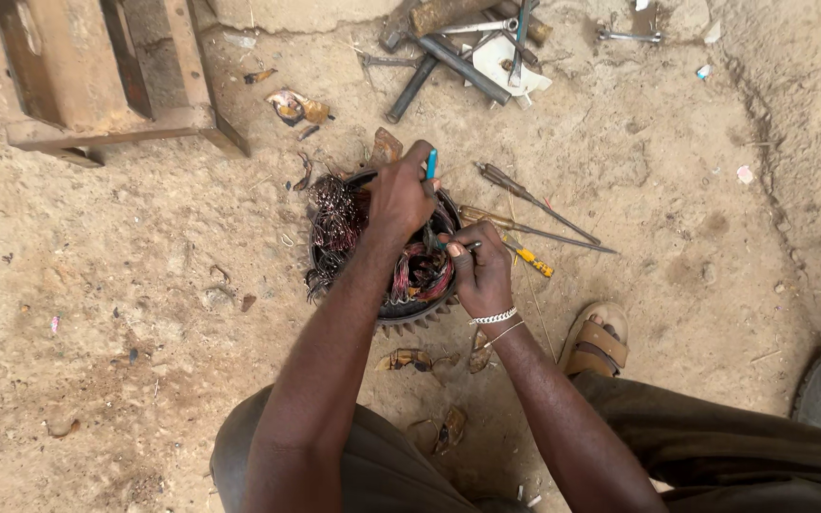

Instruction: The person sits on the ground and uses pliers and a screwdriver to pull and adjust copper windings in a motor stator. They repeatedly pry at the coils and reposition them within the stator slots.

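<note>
With your left hand (399, 198) clenched on the blue-handled tool (430, 163) and right hand (480, 271) fingers pinching a wire, keep the motor stator (382, 249) on the dirt floor (144, 313) steady, prying coils gently.

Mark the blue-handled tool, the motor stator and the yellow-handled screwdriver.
blue-handled tool (431, 161), head view, on the blue handle above the left hand's grip.
motor stator (414, 316), head view, on its finned near rim.
yellow-handled screwdriver (535, 263), head view, on the yellow handle.
</note>
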